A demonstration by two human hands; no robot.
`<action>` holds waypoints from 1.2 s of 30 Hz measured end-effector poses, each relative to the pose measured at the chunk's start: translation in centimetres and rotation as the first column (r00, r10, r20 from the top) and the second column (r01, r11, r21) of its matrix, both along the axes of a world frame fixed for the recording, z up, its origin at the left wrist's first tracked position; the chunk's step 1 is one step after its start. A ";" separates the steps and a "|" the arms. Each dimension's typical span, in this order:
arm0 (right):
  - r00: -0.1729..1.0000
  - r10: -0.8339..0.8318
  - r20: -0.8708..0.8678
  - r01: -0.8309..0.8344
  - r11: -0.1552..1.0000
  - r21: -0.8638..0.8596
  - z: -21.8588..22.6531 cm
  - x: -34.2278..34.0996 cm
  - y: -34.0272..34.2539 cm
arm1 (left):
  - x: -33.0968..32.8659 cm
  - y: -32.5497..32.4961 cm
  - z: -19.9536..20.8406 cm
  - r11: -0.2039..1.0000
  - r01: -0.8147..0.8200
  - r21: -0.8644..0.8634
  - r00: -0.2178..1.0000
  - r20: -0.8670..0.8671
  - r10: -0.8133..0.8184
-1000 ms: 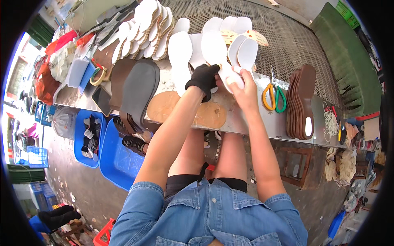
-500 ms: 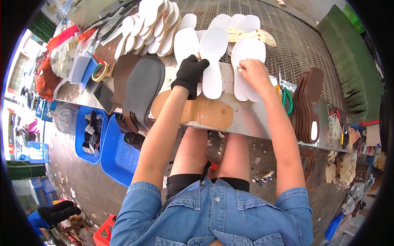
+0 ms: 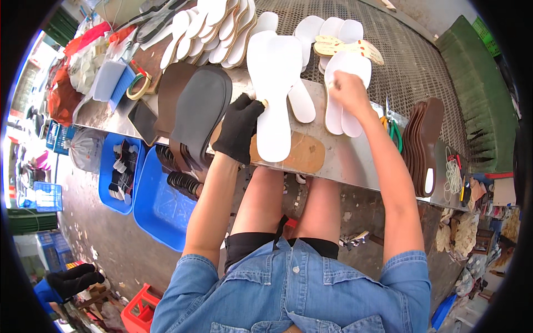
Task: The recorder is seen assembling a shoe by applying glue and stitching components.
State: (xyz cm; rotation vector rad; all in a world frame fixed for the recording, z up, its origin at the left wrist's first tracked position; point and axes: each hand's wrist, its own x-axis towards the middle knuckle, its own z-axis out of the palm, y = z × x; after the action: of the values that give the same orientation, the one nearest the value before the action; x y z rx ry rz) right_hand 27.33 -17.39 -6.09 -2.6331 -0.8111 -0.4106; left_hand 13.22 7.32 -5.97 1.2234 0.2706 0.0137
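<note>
Across the metal-topped bench (image 3: 362, 161), dark mesh (image 3: 408, 64) stretching behind, my gloved left hand (image 3: 241, 126) pinches a white insole (image 3: 273, 91) at its narrow waist, right over a tan sole-shaped piece (image 3: 306, 152). Well apart, my bare right hand (image 3: 351, 93) curls at the overlapping white insoles (image 3: 351, 123), fingers blurred, so I can't tell whether they're gripping.

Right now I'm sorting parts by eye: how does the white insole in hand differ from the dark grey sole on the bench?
The white insole is pale; the dark grey sole, dark. The insole is held by the gloved left hand; the sole lies on the bench. In the picture, the insole runs nearly straight up and down; the sole slants. Both widen toward the far end.
</note>
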 end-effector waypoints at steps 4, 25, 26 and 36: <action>0.928 0.053 -0.368 0.189 0.785 0.590 2.6 -5.3 -1.2 | -2.3 -1.1 0.2 1.000 -0.022 -0.014 1.000 -0.021 0.021; 0.781 0.105 -0.616 0.447 0.594 0.668 4.2 -18.3 -1.1 | -11.0 -9.9 3.8 0.752 -0.005 0.659 0.969 0.189 -0.159; 0.780 0.105 -0.616 0.448 0.593 0.669 4.4 -18.4 -1.1 | -11.3 -9.8 3.5 0.752 -0.004 0.660 0.969 0.188 -0.160; 0.881 -0.035 -0.472 0.367 0.682 0.633 2.3 -18.1 -1.2 | -11.0 -9.5 1.4 0.829 0.027 0.558 0.964 0.206 -0.170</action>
State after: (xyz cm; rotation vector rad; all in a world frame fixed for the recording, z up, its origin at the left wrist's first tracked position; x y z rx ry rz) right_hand 9.22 -18.58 -3.79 -1.9451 -0.1331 -0.1353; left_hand 2.19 -2.16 -4.55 1.7972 -0.0278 0.1651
